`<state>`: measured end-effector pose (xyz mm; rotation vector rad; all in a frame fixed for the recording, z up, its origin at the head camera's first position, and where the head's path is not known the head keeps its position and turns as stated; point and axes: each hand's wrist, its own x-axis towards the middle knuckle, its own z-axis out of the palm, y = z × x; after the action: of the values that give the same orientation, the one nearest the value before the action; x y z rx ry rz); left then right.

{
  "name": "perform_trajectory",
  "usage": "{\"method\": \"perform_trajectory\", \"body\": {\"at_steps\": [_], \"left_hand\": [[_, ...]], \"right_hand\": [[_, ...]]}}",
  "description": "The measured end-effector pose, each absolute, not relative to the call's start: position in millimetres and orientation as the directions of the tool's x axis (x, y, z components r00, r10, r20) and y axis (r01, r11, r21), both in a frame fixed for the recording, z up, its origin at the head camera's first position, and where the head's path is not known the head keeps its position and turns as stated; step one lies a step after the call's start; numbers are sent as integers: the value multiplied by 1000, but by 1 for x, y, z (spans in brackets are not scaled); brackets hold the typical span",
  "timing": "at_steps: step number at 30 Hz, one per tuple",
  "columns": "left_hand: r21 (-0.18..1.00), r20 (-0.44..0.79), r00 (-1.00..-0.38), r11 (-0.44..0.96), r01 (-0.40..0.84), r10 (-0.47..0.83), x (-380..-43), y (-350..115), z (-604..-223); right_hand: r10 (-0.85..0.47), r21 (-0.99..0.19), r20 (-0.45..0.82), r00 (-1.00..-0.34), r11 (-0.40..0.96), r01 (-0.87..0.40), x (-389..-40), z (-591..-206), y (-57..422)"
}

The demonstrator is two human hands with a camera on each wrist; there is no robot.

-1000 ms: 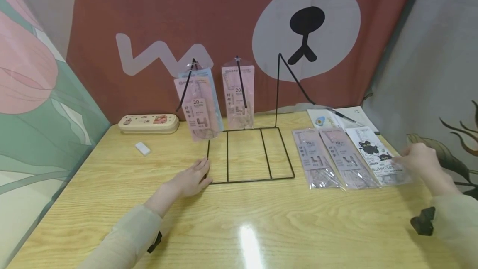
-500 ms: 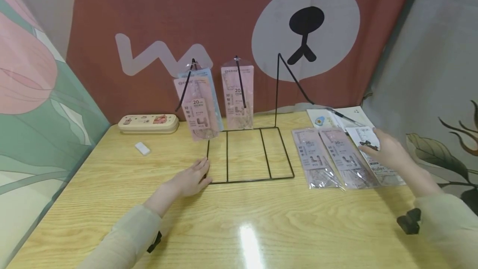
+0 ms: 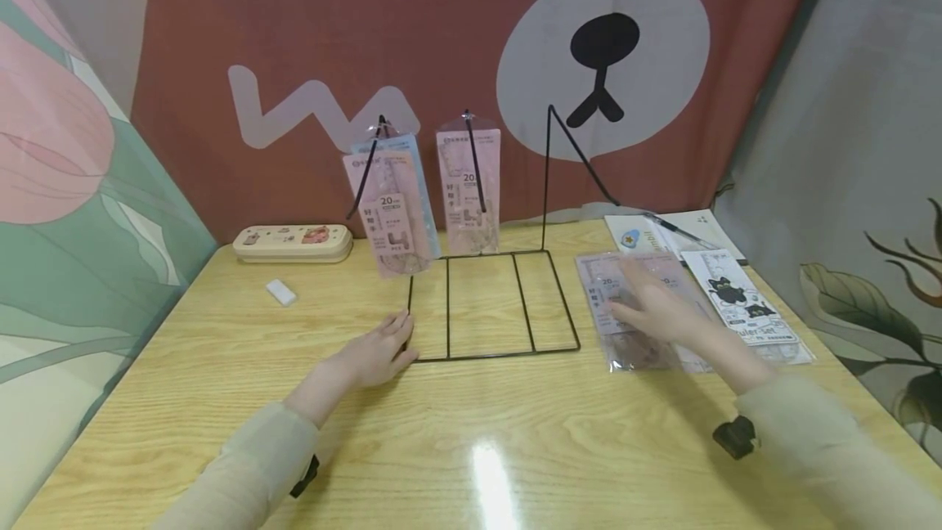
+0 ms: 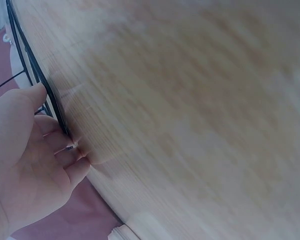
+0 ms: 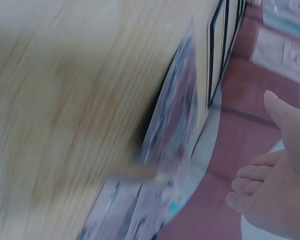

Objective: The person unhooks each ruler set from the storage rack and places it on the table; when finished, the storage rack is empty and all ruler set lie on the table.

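Note:
A black wire display rack (image 3: 489, 357) stands on the wooden table. My left hand (image 3: 371, 352) rests on its front left corner, thumb by the front bar and fingers over the side bar. To the right of the rack lie two pink ruler set packets (image 3: 607, 321) side by side and a white ruler set packet (image 3: 743, 301) printed with black cats. My right hand (image 3: 651, 305) is above the pink packets with nothing in its grip, fingers loose and thumb apart, partly hiding the second one. In the right wrist view the hand (image 5: 272, 185) appears separate from the packets.
Pink and blue ruler packets (image 3: 390, 211) hang on the rack's left hook, a pink packet (image 3: 469, 186) on the middle one. The right hook (image 3: 581, 155) juts forward. A pencil case (image 3: 293, 244), an eraser (image 3: 281, 293), a pen (image 3: 680, 231) and a notebook (image 3: 706, 227) lie farther back.
My right hand has moved left from the white cat packet to over the pink packets, leaving the white one on the table. The left hand stays at the rack's corner.

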<state>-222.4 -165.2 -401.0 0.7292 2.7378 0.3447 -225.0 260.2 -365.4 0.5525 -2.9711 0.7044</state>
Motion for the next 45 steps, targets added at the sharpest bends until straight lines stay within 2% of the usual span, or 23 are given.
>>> {"method": "perform_trajectory", "body": {"at_steps": [3,14,20,35,40,43,45], "left_hand": [[297,-209,-831,843,448,515,-222,-165,-401],[300,-207,-831,842,448,516,-223,-166,-402],[301,-209,-831,842,447,515,-224,-166,-402],[307,-191,-826,831,464,531,-223,-166,-401],[348,-180,-831,824,447,526,-225,-169,-403],[375,-107,-851,814,444,513,-228,-174,-403],[382,9,-871,803,458,492,-232,-176,-401]], "right_hand": [[-362,-478,45,-931,811,-338,-222,-370,242],[-439,-458,-17,-898,802,-383,-219,-391,203],[-444,-423,-21,-896,816,-395,-222,-401,196],[-437,-427,-145,-888,837,-342,-220,-401,193],[-435,-424,-168,-885,842,-334,-220,-401,192],[-431,-419,-181,-884,847,-327,-219,-400,190],[-428,-413,-187,-884,851,-325,-219,-400,190]]}}
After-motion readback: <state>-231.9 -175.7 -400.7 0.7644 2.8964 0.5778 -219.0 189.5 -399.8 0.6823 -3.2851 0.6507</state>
